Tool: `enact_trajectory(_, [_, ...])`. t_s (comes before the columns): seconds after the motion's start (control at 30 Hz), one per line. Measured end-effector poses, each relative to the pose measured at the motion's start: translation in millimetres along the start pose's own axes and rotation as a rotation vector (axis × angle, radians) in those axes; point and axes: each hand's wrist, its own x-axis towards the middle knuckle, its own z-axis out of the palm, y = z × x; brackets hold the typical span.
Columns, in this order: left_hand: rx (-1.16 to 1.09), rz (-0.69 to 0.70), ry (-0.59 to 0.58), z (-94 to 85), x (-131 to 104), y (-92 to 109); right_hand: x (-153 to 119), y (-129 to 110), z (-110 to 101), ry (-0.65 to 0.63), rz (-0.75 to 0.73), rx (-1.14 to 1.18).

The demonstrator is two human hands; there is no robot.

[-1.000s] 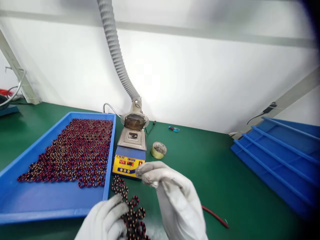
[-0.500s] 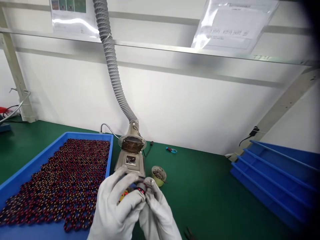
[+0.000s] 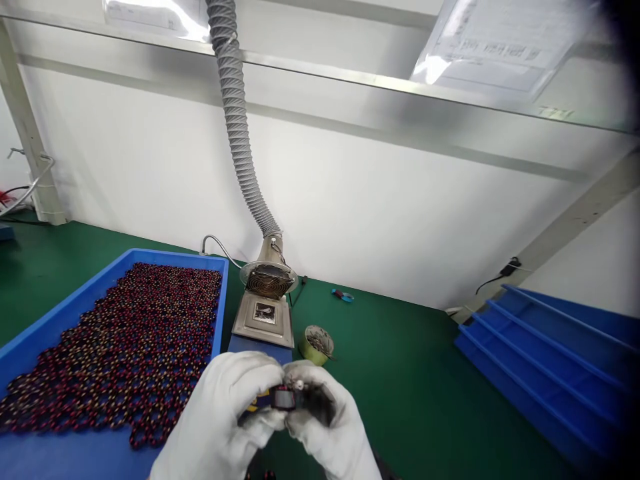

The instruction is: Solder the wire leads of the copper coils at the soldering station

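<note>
Both my hands wear white gloves and meet at the lower middle, in front of the metal heating unit (image 3: pixel 263 319). A small dark part with reddish edges (image 3: pixel 291 398) is pinched between the fingertips of my left hand (image 3: pixel 227 407) and my right hand (image 3: pixel 333 417). The fingers hide much of its shape. Grey smudges mark the right glove's fingertips. Yellow marks on a dark surface show between the left fingers. Left of my hands, a blue tray (image 3: pixel 223 293) carries rows of small dark rings (image 3: pixel 155 340) with red and gold windings.
A ribbed grey exhaust hose (image 3: pixel 237 127) comes down to a hood behind the heating unit. Beside the unit stands a small greenish cup (image 3: pixel 315 347). Blue-handled cutters (image 3: pixel 343 295) lie farther back. Stacked blue trays (image 3: pixel 545 367) stand at the right on the green table (image 3: pixel 400 373).
The view has shifted slightly. My hands have come lower relative to the heating unit, exposing its blue body. The right fingers have turned around the part, and both hands stay together.
</note>
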Motion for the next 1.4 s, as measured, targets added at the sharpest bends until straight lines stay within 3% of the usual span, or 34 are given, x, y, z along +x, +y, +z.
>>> enact_trajectory(0.2, [0.028, 0.128, -0.021, -3.9, 4.7, 6.1, -2.0, 1.4, 0.7, -0.050, -0.075, 0.037])
enact_trajectory(0.27, [0.124, 0.187, 0.012, -3.9, 7.1, 8.9, -3.4, 2.9, 5.5, 0.028, -0.028, 0.128])
enact_trajectory(0.4, [0.270, 0.246, 0.075, -2.0, 8.4, 12.3, -6.1, 2.6, 14.2, 0.224, 0.242, 0.489])
enact_trajectory(0.47, [0.289, 0.222, 0.100, -1.9, 7.1, 12.2, -7.5, 2.4, 14.8, 0.307, 0.258, 0.566])
enact_trajectory(0.53, [0.291, 0.189, 0.127, -2.6, 5.3, 11.1, -9.3, 2.9, 14.2, 0.361, 0.221, 0.492])
enact_trajectory(0.7, [0.349, 0.198, 0.136, -5.5, 2.1, 5.5, -14.7, 6.0, 21.8, 0.206, 0.233, 0.167])
enact_trajectory(0.87, [0.359, 0.206, 0.161, -4.9, 3.9, 3.1, -14.9, 22.0, 26.4, 0.204, 0.309, 0.288])
enact_trajectory(0.97, [0.274, 0.164, 0.121, -2.5, 4.3, 2.9, -13.3, 28.4, 22.5, 0.186, 0.361, 0.416])
enact_trajectory(1.1, [0.050, 0.022, 0.055, 0.6, 2.4, -0.9, -12.6, 18.7, 23.2, 0.244, 0.480, 0.595])
enact_trajectory(1.27, [-0.215, -0.059, 0.044, 1.4, 0.7, -8.4, -13.1, 16.5, 26.7, 0.235, 0.505, 0.581])
enact_trajectory(1.4, [-0.522, -0.375, 0.132, -5.2, 0.7, -9.5, -17.1, 18.7, 28.4, 0.188, 0.575, 0.706])
